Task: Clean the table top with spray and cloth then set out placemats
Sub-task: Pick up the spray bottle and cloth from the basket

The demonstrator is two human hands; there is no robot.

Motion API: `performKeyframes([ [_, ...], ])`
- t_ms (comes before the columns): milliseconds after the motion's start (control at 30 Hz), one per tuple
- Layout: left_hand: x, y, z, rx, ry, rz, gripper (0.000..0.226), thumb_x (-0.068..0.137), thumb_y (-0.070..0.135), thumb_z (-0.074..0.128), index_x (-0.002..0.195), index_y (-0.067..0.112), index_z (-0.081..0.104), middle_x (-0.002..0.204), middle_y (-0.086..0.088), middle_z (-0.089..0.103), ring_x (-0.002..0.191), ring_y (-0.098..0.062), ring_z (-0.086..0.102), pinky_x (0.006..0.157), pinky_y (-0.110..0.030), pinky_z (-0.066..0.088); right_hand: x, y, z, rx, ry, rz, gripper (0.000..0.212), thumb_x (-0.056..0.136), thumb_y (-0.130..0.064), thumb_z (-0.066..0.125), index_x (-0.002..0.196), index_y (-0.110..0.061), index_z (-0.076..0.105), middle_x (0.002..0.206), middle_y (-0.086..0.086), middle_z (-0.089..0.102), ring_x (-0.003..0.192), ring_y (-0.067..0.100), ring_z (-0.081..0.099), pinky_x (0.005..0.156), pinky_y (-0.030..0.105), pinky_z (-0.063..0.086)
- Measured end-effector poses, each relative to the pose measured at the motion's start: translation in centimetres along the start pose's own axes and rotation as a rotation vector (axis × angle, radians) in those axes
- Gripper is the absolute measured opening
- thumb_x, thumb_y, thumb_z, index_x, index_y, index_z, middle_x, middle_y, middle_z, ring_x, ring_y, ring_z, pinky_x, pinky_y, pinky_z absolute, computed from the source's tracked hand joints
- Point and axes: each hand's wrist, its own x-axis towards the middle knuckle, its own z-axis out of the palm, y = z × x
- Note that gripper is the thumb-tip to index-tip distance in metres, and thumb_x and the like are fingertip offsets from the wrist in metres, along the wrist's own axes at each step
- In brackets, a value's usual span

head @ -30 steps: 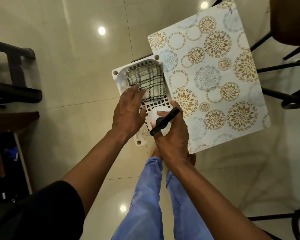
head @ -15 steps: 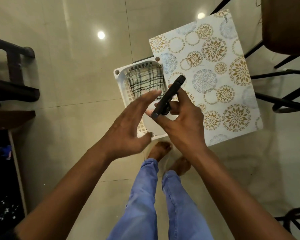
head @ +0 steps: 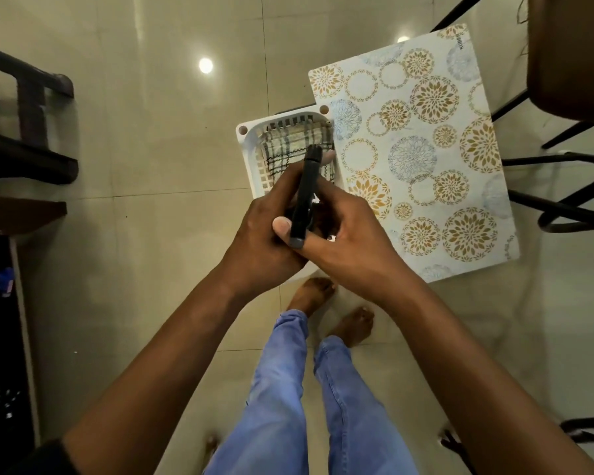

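Both hands meet over the near end of a white plastic basket (head: 249, 156). The right hand (head: 348, 234) holds a spray bottle's black trigger head (head: 306, 197), fingers curled around it, thumb along the near side; the head points away from the person, its nozzle end over the basket. The left hand (head: 261, 231) wraps in from the other side, fingers curled against the same black head, thumb tip pressing at its near end. So both grips are closed on the sprayer. The bottle's body is mostly hidden under the hands; only small white bits show between the fingers.

The checked cloth (head: 288, 145), cream with dark lines, lies folded inside the basket at its far end, untouched. Basket has slotted walls and a grid bottom.

Just right of the basket, with its edge over the basket's right rim, lies a placemat (head: 426, 149), pale with gold and blue-grey floral circles. It seems to rest on a glass desk, but the top is hard to make out; dark metal legs (head: 535, 162) show to the right.

Shiny beige tile floor (head: 144, 132) all around, ceiling lights reflected in it. Person stands barefoot in blue jeans (head: 278, 389). Dark wooden furniture (head: 24, 138) at left, brown chair seat (head: 573, 53) top right.
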Motion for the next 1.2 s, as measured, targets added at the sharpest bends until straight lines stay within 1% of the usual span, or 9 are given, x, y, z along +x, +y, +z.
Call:
performKeyframes([
  [133,-0.7,-0.3,0.2,-0.05,-0.018,0.003,0.081,0.088,-0.015,0.057,0.158,0.023,0.043,0.108,-0.026,0.069,0.092,-0.048,0.069,0.082,-0.06,0.059,0.0,0.3,-0.9,0.072,-0.146,-0.027,0.048,0.091,-0.022,0.075,0.137,-0.021,0.059,0.103,-0.014,0.069,0.098,0.006,0.068,0.091,0.032,0.054],
  [267,-0.8,-0.5,-0.2,-0.085,-0.029,0.037,0.073,0.093,-0.008,0.057,0.159,0.02,0.041,0.126,-0.031,0.063,0.104,-0.054,0.066,0.093,-0.062,0.058,0.0,0.8,-1.9,0.285,-0.266,-0.009,0.065,0.09,-0.003,0.065,0.152,-0.009,0.045,0.128,0.01,0.067,0.117,0.016,0.067,0.099,0.033,0.053],
  [333,-1.0,-0.5,-0.3,-0.136,-0.009,0.042,0.067,0.099,-0.004,0.062,0.158,0.018,0.04,0.142,-0.011,0.064,0.122,-0.037,0.067,0.103,-0.05,0.057,0.2,1.3,-2.5,0.417,-0.253,0.011,0.065,0.088,-0.002,0.06,0.152,-0.008,0.047,0.132,0.018,0.067,0.121,0.025,0.067,0.099,0.039,0.055],
  [433,-1.3,-1.3,-0.7,-0.134,0.046,0.041,0.07,0.1,-0.006,0.063,0.155,0.03,0.04,0.149,0.022,0.058,0.128,-0.029,0.066,0.09,-0.044,0.057,0.7,2.3,-3.4,0.465,-0.082,0.066,0.051,0.095,-0.007,0.06,0.146,-0.013,0.056,0.123,0.013,0.074,0.116,0.027,0.071,0.1,0.042,0.057],
  [500,-1.4,-2.3,-1.3,-0.176,0.095,0.03,0.064,0.1,-0.007,0.061,0.154,0.023,0.043,0.143,0.015,0.064,0.124,-0.036,0.069,0.096,-0.056,0.059,1.7,3.4,-3.5,0.317,0.08,0.112,0.04,0.1,-0.009,0.063,0.139,-0.016,0.062,0.114,0.007,0.078,0.106,0.019,0.075,0.091,0.036,0.06],
  [600,-2.2,-4.3,0.3,-0.073,0.148,-0.094,0.054,0.101,-0.004,0.064,0.147,0.019,0.049,0.115,-0.003,0.078,0.113,-0.027,0.074,0.1,-0.044,0.059,3.9,5.8,-2.5,-0.107,0.24,0.102,0.031,0.098,-0.023,0.069,0.129,-0.022,0.069,0.111,-0.002,0.077,0.1,0.011,0.073,0.087,0.044,0.062],
  [700,-3.1,-6.7,3.6,-0.036,0.117,-0.32,0.033,0.097,0.041,0.078,0.127,0.041,0.062,0.099,-0.004,0.079,0.089,-0.021,0.072,0.095,-0.042,0.06,6.0,7.8,-1.5,-0.519,0.221,-0.018,0.037,0.098,-0.029,0.066,0.134,-0.024,0.067,0.129,-0.001,0.07,0.118,0.018,0.065,0.092,0.043,0.058],
  [833,-2.6,-4.3,-0.1,-0.212,0.203,-0.179,0.044,0.09,-0.006,0.069,0.13,0.01,0.061,0.093,-0.013,0.074,0.089,-0.036,0.072,0.081,-0.041,0.056,9.8,10.0,-0.7,-0.869,0.123,-0.272,0.047,0.093,-0.023,0.071,0.138,-0.012,0.063,0.144,0.012,0.059,0.133,0.034,0.051,0.106,0.047,0.047],
  [1200,-3.2,-2.6,0.8,-0.304,0.125,-0.159,0.055,0.087,-0.003,0.066,0.137,0.019,0.06,0.083,-0.012,0.067,0.08,-0.036,0.063,0.078,-0.034,0.052,14.9,12.0,-0.5,-1.125,0.046,-0.57,0.03,0.088,-0.022,0.068,0.116,-0.014,0.077,0.134,0.009,0.069,0.12,0.033,0.063,0.099,0.045,0.049],
])
